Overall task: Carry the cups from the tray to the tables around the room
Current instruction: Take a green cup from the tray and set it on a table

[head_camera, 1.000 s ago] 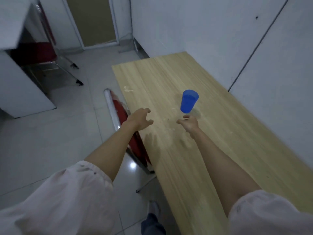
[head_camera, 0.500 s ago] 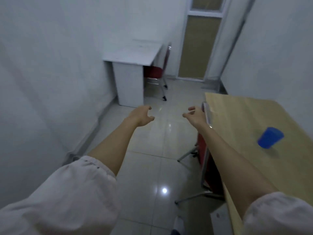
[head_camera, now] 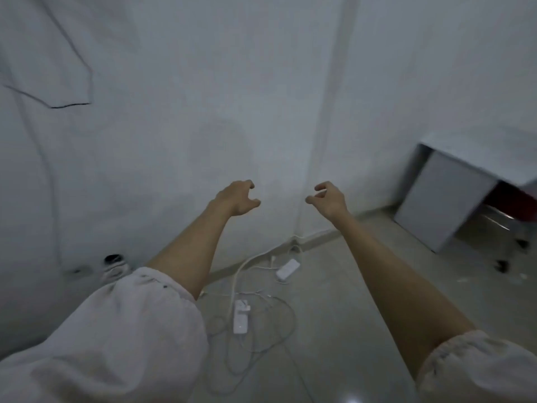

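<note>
No cup and no tray is in view. My left hand (head_camera: 237, 198) is stretched out in front of me with its fingers curled and apart, holding nothing. My right hand (head_camera: 328, 199) is held out beside it at the same height, fingers loosely spread, also with nothing in it. Both hands hang in the air in front of a white wall. Pale sleeves cover my upper arms at the bottom of the frame.
A white desk (head_camera: 453, 181) stands at the right against the wall, with a red chair (head_camera: 514, 206) tucked under it. Two white power strips (head_camera: 241, 317) (head_camera: 287, 269) and loose cables lie on the floor ahead. A dark object (head_camera: 114, 261) sits low by the wall at left.
My view has swung left, away from the wooden table and the blue cup, which have left the frame. The white desk now sits at the right. Both hands stay held out and hold nothing.
</note>
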